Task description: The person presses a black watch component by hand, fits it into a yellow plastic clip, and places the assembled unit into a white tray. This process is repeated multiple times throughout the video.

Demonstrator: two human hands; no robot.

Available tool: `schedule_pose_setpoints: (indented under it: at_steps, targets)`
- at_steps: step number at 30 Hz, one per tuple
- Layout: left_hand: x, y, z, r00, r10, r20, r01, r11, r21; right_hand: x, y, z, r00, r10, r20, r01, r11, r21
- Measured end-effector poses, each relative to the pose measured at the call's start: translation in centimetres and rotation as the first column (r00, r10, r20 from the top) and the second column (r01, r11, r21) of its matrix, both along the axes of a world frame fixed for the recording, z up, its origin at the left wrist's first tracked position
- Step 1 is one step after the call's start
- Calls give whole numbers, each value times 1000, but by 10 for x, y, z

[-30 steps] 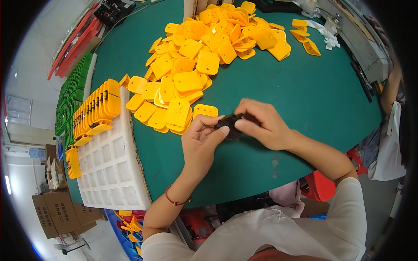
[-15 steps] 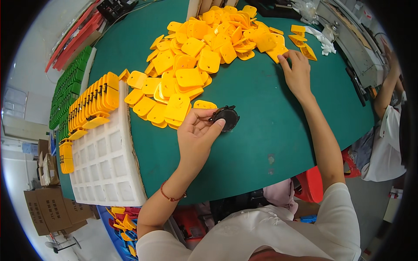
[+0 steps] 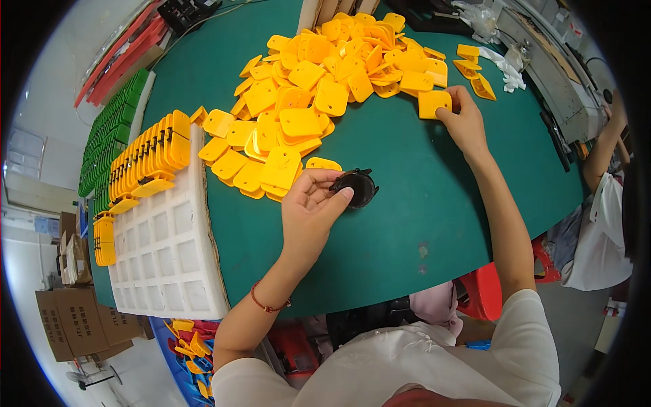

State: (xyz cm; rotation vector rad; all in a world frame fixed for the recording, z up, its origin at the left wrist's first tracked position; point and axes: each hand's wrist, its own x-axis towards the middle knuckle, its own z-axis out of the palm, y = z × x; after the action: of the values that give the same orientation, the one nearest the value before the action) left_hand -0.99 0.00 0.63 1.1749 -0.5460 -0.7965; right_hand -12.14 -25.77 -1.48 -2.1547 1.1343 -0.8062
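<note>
Between the thumb and fingers of my left hand [image 3: 310, 207] is a round black watch-case-like part [image 3: 361, 189], held tilted above the green table. My right hand [image 3: 466, 121] pinches a yellow plastic piece [image 3: 434, 104] at its right edge, by the near right side of a large heap of similar yellow pieces [image 3: 330, 98]. These are flat with rounded corners, and several show a small hole. Whether the pinched piece is fully off the table I cannot tell.
On the left, a white foam tray [image 3: 165, 254] with square pockets carries a row of yellow pieces with black parts [image 3: 152, 150]; green ones [image 3: 112, 136] stand behind. Three folded yellow pieces [image 3: 482, 87] and a white cloth [image 3: 507, 71] lie far right. Another person's arm [image 3: 603, 149] shows at right.
My right hand has drawn a yellow piece from the heap toward me. The black part has turned a little in my left hand, which stays nearly in place.
</note>
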Motion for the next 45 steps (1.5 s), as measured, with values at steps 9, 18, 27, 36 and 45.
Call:
schedule_pose_setpoints:
  at_steps: [9,18,27,36,45]
  targets:
    - [1,0,0,1000,-6,7,6,1000,3,8,42,18,786,353,508,-536,799,273]
    - [5,2,3,999,46,22,-45,999,-19,9,52,16,678,454,578,-704,628,332]
    - [7,2,3,971,240,-20,-240,971,4,4,57,12,731,482,483,-658,686,312]
    - [0,0,4,983,182,10,-182,982,43,6,80,20,690,508,515,-722,537,437]
    - [7,2,1,985,124,-124,-138,984,-113,6,69,21,633,703,325,-704,697,-137]
